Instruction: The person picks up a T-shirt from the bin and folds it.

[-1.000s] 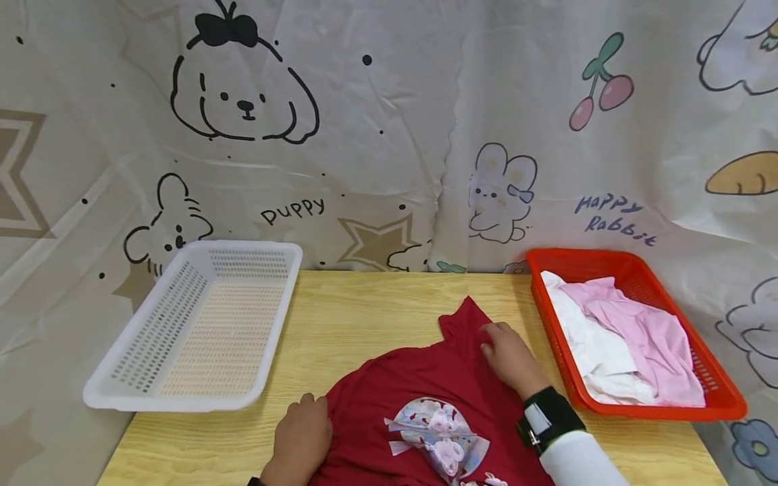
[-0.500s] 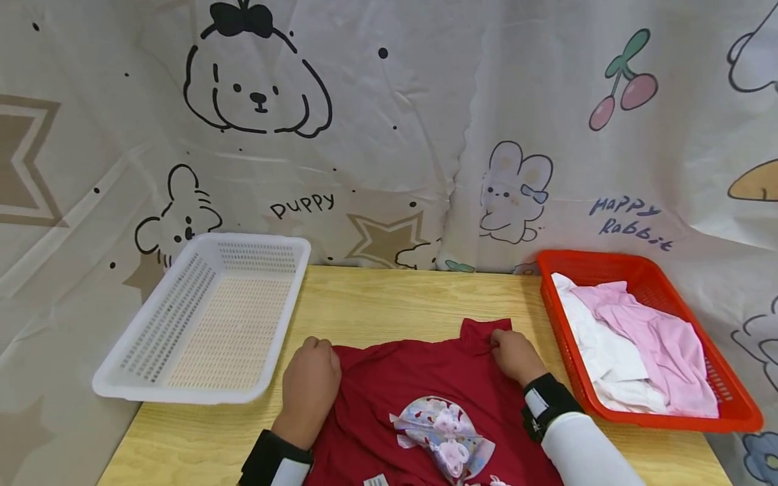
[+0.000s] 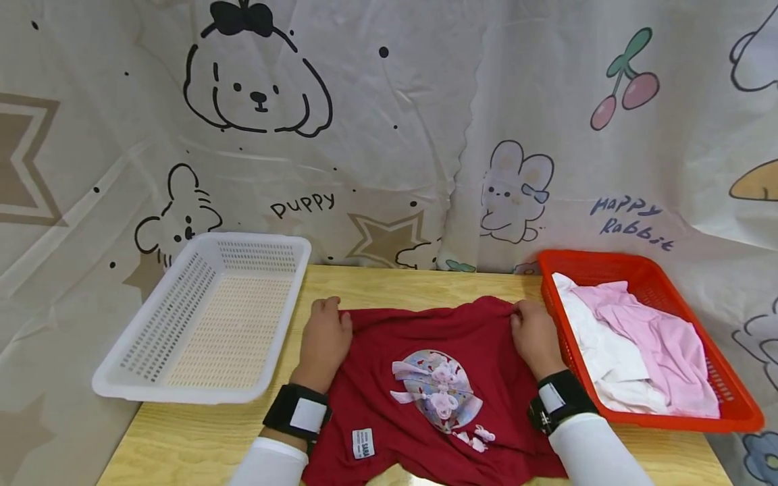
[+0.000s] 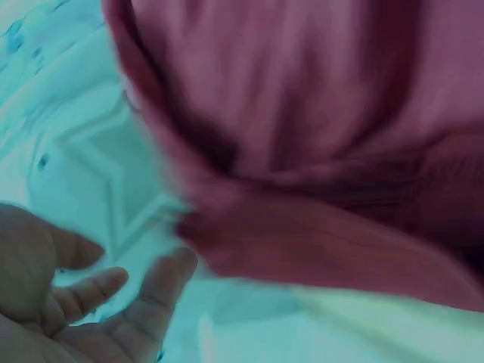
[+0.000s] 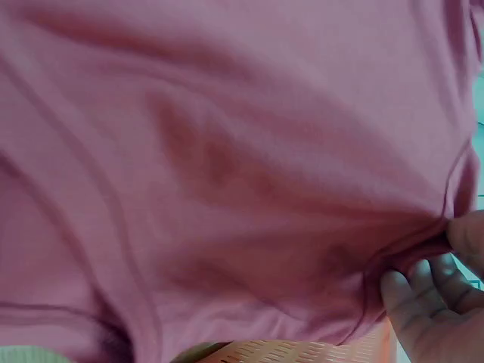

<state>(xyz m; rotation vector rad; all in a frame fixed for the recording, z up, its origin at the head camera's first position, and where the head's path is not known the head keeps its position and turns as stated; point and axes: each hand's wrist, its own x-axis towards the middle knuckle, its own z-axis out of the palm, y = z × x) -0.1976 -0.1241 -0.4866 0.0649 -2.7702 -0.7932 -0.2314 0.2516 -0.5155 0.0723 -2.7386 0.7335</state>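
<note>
A dark red shirt (image 3: 419, 331) with a round pale patch (image 3: 442, 391) of bunny figures and ribbons is stretched between both hands. My left hand (image 3: 322, 341) is at its far left corner; in the left wrist view the cloth's blurred corner meets a fingertip, and the other fingers (image 4: 91, 295) are spread apart. The far right corner is pinched by my right hand (image 3: 537, 337). In the right wrist view, its thumb and fingers (image 5: 423, 302) gather a seamed edge. A small white label (image 3: 363, 443) shows at the shirt's lower left.
A white perforated basket (image 3: 279, 337) stands at the left with nothing in it. At the right, a red basket (image 3: 659, 273) holds white cloth (image 3: 598, 358) and pink cloth (image 3: 650, 320). The wooden table (image 3: 389, 280) ends at a printed curtain (image 3: 377, 162).
Both hands have moved farther away, and the right one also rightward. The shirt's far edge has gone with them and now runs fairly straight between them; its near edge and label have come into view.
</note>
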